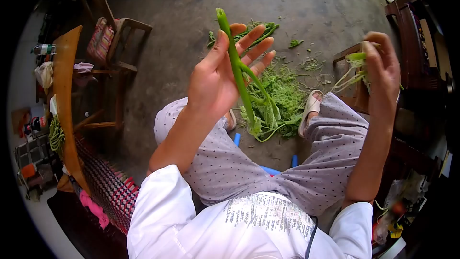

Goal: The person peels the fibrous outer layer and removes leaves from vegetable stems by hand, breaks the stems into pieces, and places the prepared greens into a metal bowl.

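My left hand [213,79] holds a thick green vine stem [235,57] against the thumb, with the other fingers loosely spread behind it. The stem tilts, its cut hollow end up. A thinner side shoot branches off it, and small wilted leaves hang at its lower end. Out to the right, my right hand [383,67] is raised with its fingers curled in a pinch around stringy pale-green peel strips [353,74], which dangle from it. Between my feet, a heap of green peelings and leaves [280,93] lies on the floor, below my left hand.
Behind the heap lie more green stems [266,32] and scattered scraps on the concrete floor [177,24]. A wooden chair [127,24] and a wooden table edge [67,91] stand at left. Dark wooden furniture [407,24] is at right. Blue stool parts [270,169] show between my legs.
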A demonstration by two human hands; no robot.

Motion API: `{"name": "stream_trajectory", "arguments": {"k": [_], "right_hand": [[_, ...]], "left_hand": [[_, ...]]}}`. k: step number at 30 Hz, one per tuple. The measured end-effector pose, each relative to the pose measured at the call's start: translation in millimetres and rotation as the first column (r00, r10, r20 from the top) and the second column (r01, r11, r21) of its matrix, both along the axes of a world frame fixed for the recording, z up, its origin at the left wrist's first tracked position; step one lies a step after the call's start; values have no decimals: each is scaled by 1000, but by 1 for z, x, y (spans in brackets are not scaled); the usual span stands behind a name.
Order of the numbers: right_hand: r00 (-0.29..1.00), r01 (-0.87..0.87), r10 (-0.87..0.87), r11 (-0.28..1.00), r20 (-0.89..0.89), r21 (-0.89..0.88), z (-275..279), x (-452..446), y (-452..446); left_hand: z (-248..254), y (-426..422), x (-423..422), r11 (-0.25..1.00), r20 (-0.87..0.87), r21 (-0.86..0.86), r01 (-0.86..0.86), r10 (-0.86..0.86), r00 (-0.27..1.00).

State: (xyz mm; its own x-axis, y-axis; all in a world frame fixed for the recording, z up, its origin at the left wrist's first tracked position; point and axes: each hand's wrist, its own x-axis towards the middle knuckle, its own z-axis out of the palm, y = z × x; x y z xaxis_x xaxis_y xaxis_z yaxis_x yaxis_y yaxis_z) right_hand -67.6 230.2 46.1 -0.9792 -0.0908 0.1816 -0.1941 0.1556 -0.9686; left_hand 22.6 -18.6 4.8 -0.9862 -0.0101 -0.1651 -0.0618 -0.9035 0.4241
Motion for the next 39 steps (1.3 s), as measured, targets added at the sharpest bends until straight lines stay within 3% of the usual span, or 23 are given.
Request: {"name": "stream_trajectory", "arguments": {"k": [1, 3, 6, 9, 11, 12, 15, 17, 19, 20, 21, 23, 24, 25, 26, 30, 33, 35, 39], "right_hand": [[988, -138, 149, 967, -38, 213, 0, 6, -10], [937, -344, 348, 900, 31, 268, 4, 24, -33], [863, -382, 482, 817, -148, 432, -2, 40, -62], [805, -409, 553, 779, -214, 475, -13, 39, -66], [779, -499, 596, 776, -192, 386, -16, 38, -67], [796, -605, 605, 796, -11, 12, -19, 40, -66], [743, -636, 665, 736, 72, -231, 3, 22, -36], [738, -603, 670, 603, -79, -522, -4, 9, -19], [655, -647, 749, 488, -100, -586, 5, -6, -2], [702, -579, 712, 568, -3, -585, 6, -5, 1], [741, -507, 665, 645, 93, -572, 7, -2, 3], [793, -487, 534, 845, 295, -221, 5, 10, -6], [803, -540, 545, 837, 242, -95, 3, 22, -25], [762, -620, 563, 777, 320, 108, 0, 30, -34], [759, -650, 588, 702, 278, 290, 0, 39, -44], [765, -644, 605, 713, 221, 276, -23, 58, -62], [847, -530, 495, 810, 192, 250, -17, 52, -60], [875, -484, 457, 820, 160, 306, -12, 47, -56], [901, -373, 433, 801, -24, 468, -13, 42, -52]], "left_hand": [[0, 2, 0, 1000, -1, 3, 18, -18, 1000], [2, 6, 0, 999, 1, 12, 46, -46, 999], [3, 14, 2, 992, 7, 27, 120, -120, 993], [-2, 14, 4, 975, -10, -31, 222, -222, 975], [-4, 12, 5, 965, -18, -35, 260, -261, 965], [-2, 12, 5, 965, -18, -36, 258, -259, 966], [0, 9, 5, 985, 64, 34, 168, -170, 983], [-3, 4, 5, 990, 56, 53, 129, -132, 990], [-4, 2, 5, 992, 52, 56, 117, -119, 991], [-4, 2, 5, 992, 49, 59, 111, -114, 992], [-4, 2, 5, 992, 49, 59, 109, -112, 992], [-3, 2, 5, 991, 36, 69, 118, -121, 992], [-2, 3, 4, 991, 37, 70, 118, -121, 992], [-2, 4, 4, 991, 45, 83, 107, -111, 993], [-1, 5, 3, 991, 53, 95, 96, -101, 993], [-1, 7, 0, 990, 49, 109, 90, -95, 994], [-1, 3, 1, 988, -8, -27, 152, -152, 988], [1, 4, 5, 886, 121, -436, 156, -114, 986], [-3, 6, 8, 818, 111, -562, 119, -68, 992]]}}
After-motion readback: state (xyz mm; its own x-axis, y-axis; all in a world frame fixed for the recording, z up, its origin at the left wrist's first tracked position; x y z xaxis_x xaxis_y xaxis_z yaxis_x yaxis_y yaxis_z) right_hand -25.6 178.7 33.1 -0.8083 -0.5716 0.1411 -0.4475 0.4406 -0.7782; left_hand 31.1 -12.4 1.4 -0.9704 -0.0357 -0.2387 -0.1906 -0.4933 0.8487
